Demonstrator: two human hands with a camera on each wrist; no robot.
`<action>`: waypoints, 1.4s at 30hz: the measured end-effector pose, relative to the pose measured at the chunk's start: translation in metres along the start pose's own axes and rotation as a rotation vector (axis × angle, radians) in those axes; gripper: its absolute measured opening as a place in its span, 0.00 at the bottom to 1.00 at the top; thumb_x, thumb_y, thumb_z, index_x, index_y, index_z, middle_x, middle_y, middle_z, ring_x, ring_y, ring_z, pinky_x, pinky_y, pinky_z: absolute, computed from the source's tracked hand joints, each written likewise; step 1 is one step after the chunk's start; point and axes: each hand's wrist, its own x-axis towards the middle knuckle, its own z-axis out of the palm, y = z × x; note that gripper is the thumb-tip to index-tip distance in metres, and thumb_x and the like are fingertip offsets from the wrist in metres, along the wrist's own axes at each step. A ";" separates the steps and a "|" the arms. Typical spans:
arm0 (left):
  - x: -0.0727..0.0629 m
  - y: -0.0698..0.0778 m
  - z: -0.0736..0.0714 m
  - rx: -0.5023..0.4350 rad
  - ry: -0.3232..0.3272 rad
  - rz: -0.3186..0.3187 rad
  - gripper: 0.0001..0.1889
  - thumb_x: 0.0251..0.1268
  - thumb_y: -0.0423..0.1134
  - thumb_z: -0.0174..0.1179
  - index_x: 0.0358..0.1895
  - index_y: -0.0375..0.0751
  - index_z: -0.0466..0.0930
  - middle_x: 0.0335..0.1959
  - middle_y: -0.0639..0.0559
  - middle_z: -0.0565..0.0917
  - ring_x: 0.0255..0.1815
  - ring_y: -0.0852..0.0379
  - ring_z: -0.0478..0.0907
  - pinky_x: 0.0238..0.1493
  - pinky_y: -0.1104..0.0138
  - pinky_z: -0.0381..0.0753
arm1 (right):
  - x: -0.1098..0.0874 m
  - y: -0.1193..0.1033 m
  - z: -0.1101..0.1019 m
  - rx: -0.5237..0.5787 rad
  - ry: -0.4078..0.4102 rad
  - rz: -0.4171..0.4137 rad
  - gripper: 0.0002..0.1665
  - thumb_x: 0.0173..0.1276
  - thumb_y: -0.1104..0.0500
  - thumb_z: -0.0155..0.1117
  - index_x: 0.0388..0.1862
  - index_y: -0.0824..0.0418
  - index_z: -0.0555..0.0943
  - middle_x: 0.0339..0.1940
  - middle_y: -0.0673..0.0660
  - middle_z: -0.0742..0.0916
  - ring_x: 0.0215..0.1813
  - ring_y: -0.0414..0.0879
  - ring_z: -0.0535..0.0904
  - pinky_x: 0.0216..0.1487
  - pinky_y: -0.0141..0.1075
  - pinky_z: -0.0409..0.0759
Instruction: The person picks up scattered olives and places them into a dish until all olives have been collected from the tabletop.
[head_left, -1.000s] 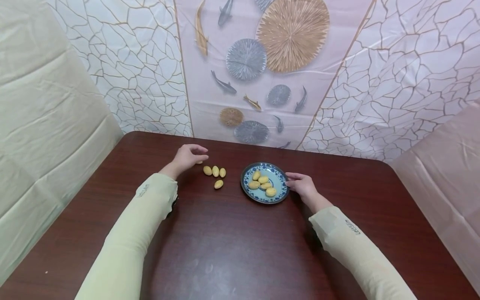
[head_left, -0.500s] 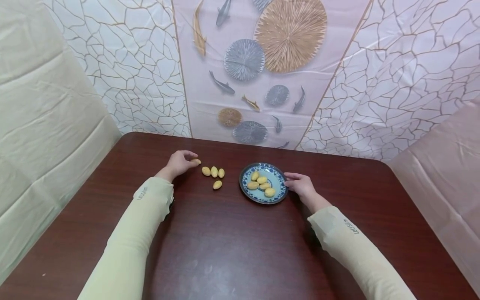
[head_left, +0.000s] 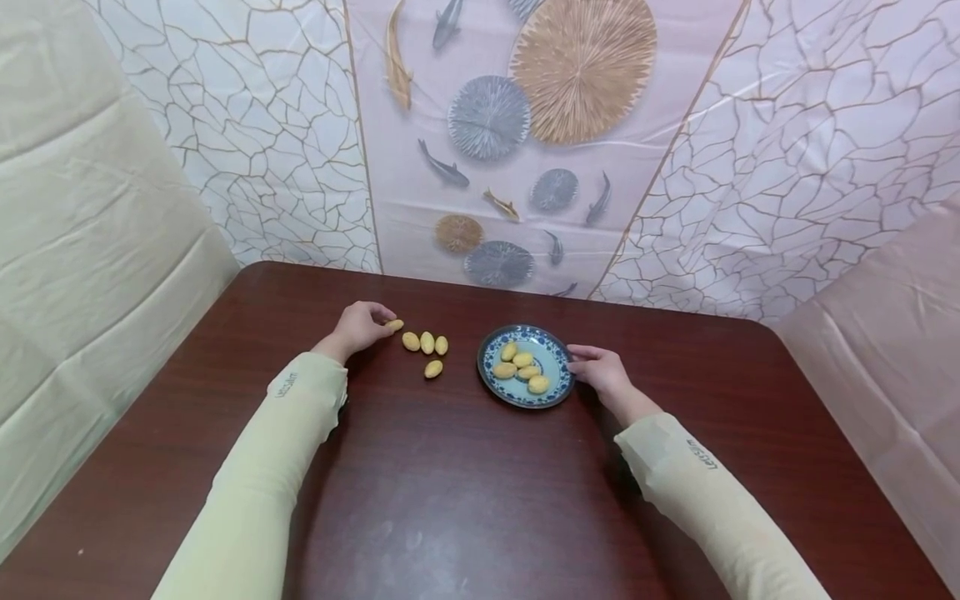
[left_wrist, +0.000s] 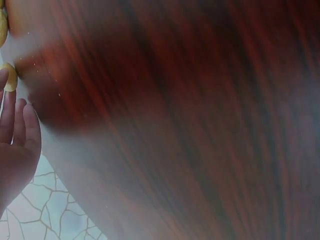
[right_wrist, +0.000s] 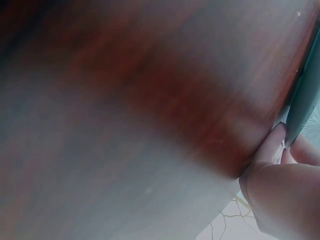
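Note:
In the head view my left hand [head_left: 362,327] is at the far left of the table, thumb and fingertips pinching a small yellow oval fruit [head_left: 395,325]. The left wrist view shows that fruit [left_wrist: 10,78] at the left edge, between thumb and finger. Several similar loose fruits [head_left: 427,342] lie just right of this hand. A round plate [head_left: 554,365] with a blue patterned border bears more yellow fruits [head_left: 522,360]. My right hand [head_left: 606,375] holds the plate's right rim; in the right wrist view, thumb [right_wrist: 276,137] and fingers lie either side of the plate edge [right_wrist: 306,87].
All of this rests on a dark reddish-brown table [head_left: 420,483]. Behind its far edge hangs a patterned cloth [head_left: 495,183] with fish and round shapes. Plain pale cloth [head_left: 97,250] borders the left side.
My left hand has come down and a little to the left, and its spread thumb and fingers have closed on the yellow fruit. The right hand stays at the plate's rim.

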 end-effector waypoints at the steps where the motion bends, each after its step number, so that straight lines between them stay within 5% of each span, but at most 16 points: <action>1: 0.000 0.000 0.000 0.001 0.001 0.005 0.14 0.64 0.36 0.57 0.50 0.33 0.79 0.49 0.37 0.80 0.50 0.44 0.75 0.53 0.56 0.74 | 0.000 0.000 0.000 -0.001 0.001 0.001 0.27 0.68 0.67 0.55 0.66 0.63 0.68 0.64 0.65 0.75 0.50 0.41 0.76 0.57 0.36 0.76; 11: -0.003 0.000 0.002 -0.031 0.017 -0.001 0.13 0.63 0.34 0.56 0.49 0.31 0.79 0.46 0.36 0.81 0.49 0.45 0.76 0.53 0.57 0.74 | -0.002 0.000 0.001 -0.002 -0.006 -0.004 0.27 0.68 0.67 0.55 0.66 0.63 0.68 0.64 0.66 0.75 0.49 0.40 0.76 0.51 0.31 0.77; 20: -0.003 0.009 -0.003 -0.100 0.074 0.034 0.17 0.62 0.42 0.60 0.48 0.33 0.81 0.46 0.37 0.83 0.49 0.46 0.78 0.50 0.59 0.75 | -0.001 -0.001 0.000 -0.008 -0.002 -0.005 0.27 0.68 0.67 0.55 0.66 0.63 0.68 0.63 0.65 0.75 0.49 0.41 0.76 0.53 0.32 0.77; 31: -0.006 0.039 0.005 -0.206 0.002 0.050 0.18 0.62 0.43 0.61 0.50 0.35 0.80 0.48 0.39 0.82 0.50 0.47 0.79 0.50 0.62 0.76 | 0.003 0.004 -0.002 -0.011 0.004 0.005 0.27 0.69 0.66 0.54 0.67 0.62 0.68 0.64 0.65 0.75 0.52 0.44 0.75 0.58 0.36 0.75; 42: -0.010 0.062 0.021 -0.284 -0.080 0.074 0.16 0.61 0.42 0.62 0.50 0.40 0.81 0.46 0.43 0.83 0.36 0.52 0.77 0.32 0.70 0.74 | 0.005 0.003 0.000 -0.006 0.012 0.011 0.27 0.69 0.67 0.53 0.67 0.62 0.68 0.64 0.65 0.75 0.55 0.47 0.74 0.64 0.42 0.71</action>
